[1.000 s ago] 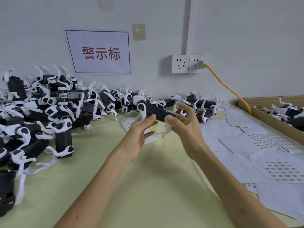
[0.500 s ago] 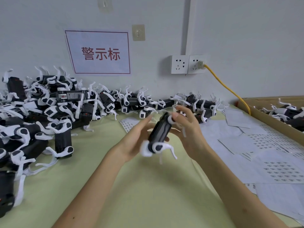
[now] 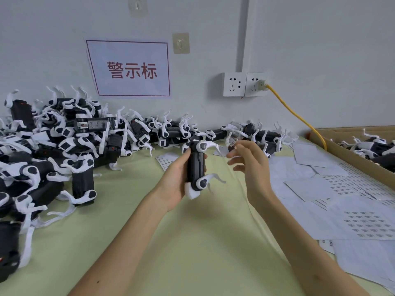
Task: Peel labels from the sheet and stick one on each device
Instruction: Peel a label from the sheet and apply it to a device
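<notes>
My left hand (image 3: 174, 182) grips a black device (image 3: 195, 165) with white folding arms and holds it upright above the green table. My right hand (image 3: 254, 167) hovers just right of it, apart from the device, fingers loosely spread and pointing left. A small pale scrap shows at its top fingertip; whether it is a label is unclear. Label sheets (image 3: 363, 221) lie spread on the right, and a small one (image 3: 165, 160) lies behind my left hand.
A big pile of the same devices (image 3: 64, 146) fills the left side and runs along the wall. A cardboard box (image 3: 352, 161) with more devices stands at the far right. A yellow cable (image 3: 299, 116) runs from the wall socket (image 3: 256, 84).
The device went from lying across both hands to standing upright in my left hand. My right hand has let go of it and drawn away to the right.
</notes>
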